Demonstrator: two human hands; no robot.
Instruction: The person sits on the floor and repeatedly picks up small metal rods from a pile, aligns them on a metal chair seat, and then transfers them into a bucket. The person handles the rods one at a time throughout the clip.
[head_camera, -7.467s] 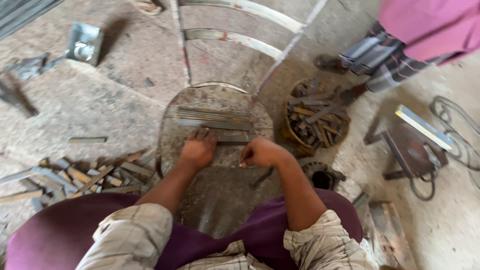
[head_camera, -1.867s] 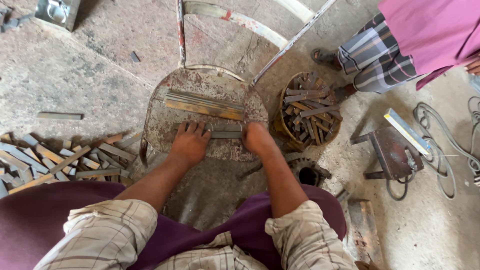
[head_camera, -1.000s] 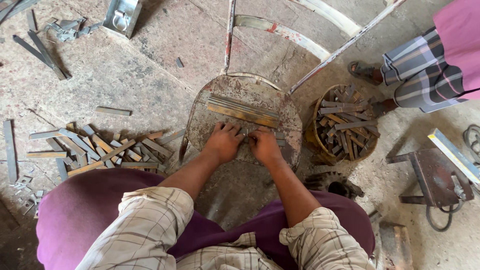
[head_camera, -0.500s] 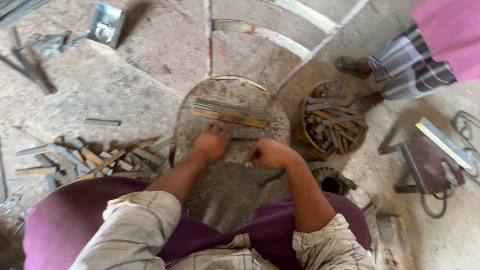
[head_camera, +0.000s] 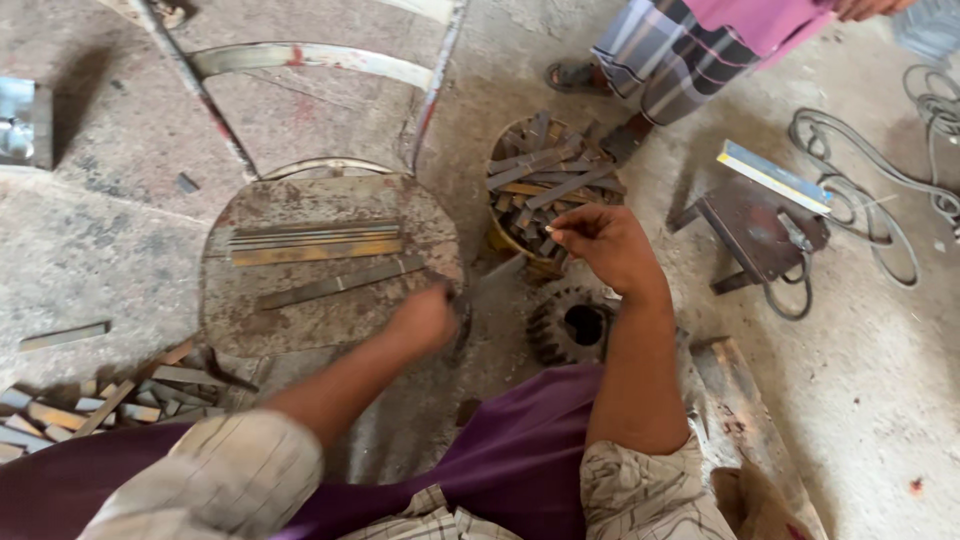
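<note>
On a round, rusty metal plate (head_camera: 250, 300) lying on the concrete floor, a seated person sorts flat metal strips, seen from a camera on the person's head looking down. The left hand (head_camera: 425, 318) rests at the plate's right edge, fingers curled downward; motion blur hides whether they pinch anything, so its grip cannot be told. Just ahead of that hand and touching the plate lies a single long grey strip (head_camera: 340, 284), slightly slanted; beyond it, farther from the hand, a neat stack of strips (head_camera: 315, 240) lies side by side. The right hand (head_camera: 605, 245) is raised over a round bucket (head_camera: 500, 240) crammed with short strips (head_camera: 545, 180), thumb and fingertips drawn together as if nipping something small, though no piece can be made out between them. Below that hand, a dark toothed gear (head_camera: 572, 325) sits on the floor. More loose strips (head_camera: 90, 395) are heaped well to the left of the left hand. Another person's legs in striped cloth (head_camera: 665, 65) stand past the bucket. To do this well, it seems each strip should be taken singly from the bucket, laid flat, and pushed parallel against the stack with ends level, keeping fingers off sharp cut edges.
</note>
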